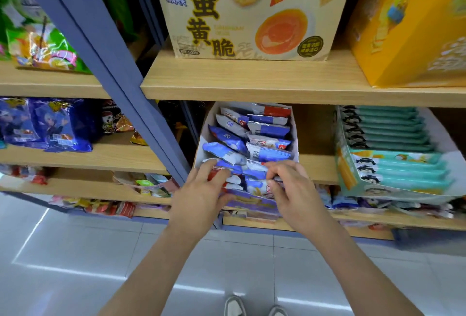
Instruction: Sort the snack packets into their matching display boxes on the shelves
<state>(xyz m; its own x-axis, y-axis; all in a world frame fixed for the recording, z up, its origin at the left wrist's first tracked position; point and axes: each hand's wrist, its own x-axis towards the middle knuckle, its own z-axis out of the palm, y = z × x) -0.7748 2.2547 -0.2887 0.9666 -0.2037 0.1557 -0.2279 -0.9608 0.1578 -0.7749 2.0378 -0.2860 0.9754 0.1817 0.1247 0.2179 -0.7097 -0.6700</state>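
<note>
A white display box (pixel 204 136) stands on the middle shelf, filled with several blue, white and red snack packets (pixel 267 154) in two rows. My left hand (pixel 199 194) reaches into the box's front left, fingers curled round a red and white packet (pixel 214 174). At the front right, the bent fingers of my right hand (pixel 292 189) pinch the top of a blue and white packet (pixel 257 184). The box's purple front panel (pixel 252 202) shows between the two hands.
A teal display box (pixel 353 169) of flat teal packets stands to the right on the same shelf. Above are a cream cracker carton (pixel 249 13) and a yellow carton (pixel 408 33). A blue upright post (pixel 113 73) separates the left bay with blue bags (pixel 50 124).
</note>
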